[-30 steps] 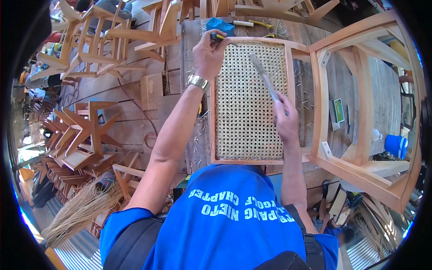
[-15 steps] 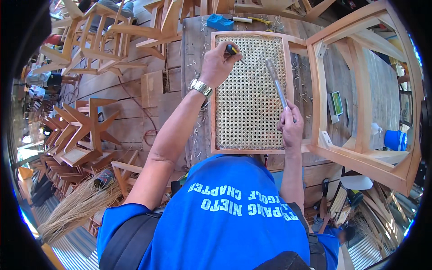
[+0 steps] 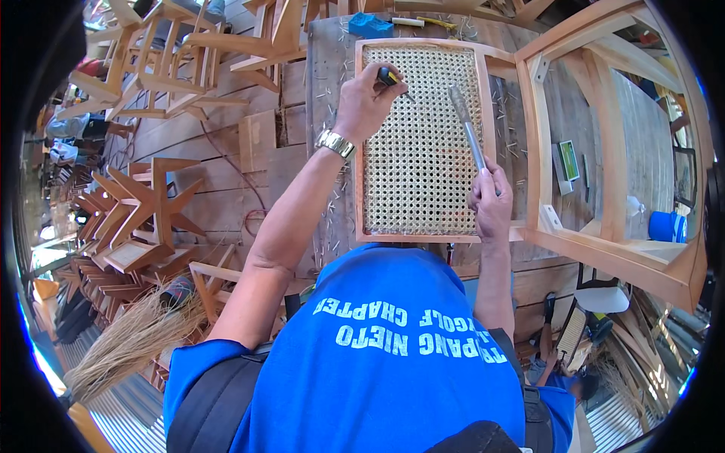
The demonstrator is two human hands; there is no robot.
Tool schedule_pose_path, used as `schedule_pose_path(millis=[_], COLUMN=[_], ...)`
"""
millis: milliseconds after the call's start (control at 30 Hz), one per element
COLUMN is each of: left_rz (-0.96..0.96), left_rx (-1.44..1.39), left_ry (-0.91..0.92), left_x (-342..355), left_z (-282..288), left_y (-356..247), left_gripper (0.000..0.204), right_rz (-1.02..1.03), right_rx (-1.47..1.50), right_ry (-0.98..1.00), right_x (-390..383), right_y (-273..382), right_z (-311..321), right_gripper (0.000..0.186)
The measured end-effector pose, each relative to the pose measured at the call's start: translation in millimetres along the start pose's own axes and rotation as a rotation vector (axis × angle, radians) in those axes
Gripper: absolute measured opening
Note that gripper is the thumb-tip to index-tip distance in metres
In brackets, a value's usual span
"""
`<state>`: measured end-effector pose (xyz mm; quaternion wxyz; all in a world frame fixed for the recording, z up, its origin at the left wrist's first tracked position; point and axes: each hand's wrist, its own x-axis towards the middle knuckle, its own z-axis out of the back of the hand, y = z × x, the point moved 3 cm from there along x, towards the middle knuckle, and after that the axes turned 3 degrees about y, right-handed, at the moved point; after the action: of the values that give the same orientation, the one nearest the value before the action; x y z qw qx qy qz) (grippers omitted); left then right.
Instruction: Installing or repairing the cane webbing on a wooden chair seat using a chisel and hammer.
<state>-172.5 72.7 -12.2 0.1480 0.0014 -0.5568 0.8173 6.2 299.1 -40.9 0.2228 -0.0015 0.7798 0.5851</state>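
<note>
My left hand (image 3: 366,102) grips a small pointed tool (image 3: 394,80) on the cane panel (image 3: 419,143) lying on the table (image 3: 325,68). My right hand (image 3: 491,204) holds the hammer (image 3: 467,128). I keep the tip upright and strike lightly.

The lower half of the cane seat panel (image 3: 420,166) is lying open between the two forearms. At its top, the left hand (image 3: 368,102) with an awl (image 3: 395,80) and the right hand's (image 3: 491,204) hammer (image 3: 466,124) are crowding it. A wooden chair frame (image 3: 604,151) is blocking the bench (image 3: 326,90) on the right.
</note>
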Motion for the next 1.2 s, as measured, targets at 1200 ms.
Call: schedule_pose_path(millis=[1200], left_rz=[-0.101], left_rx=[0.17], left_ry=[-0.055], left_x=[-35], left_z=[-10], left_y=[1], left_gripper=[0.024], right_rz=[0.155], right_rx=[-0.414], right_ry=[0.274], right_x=[-24], right_y=[-23], right_z=[-40], right_gripper=[0.028])
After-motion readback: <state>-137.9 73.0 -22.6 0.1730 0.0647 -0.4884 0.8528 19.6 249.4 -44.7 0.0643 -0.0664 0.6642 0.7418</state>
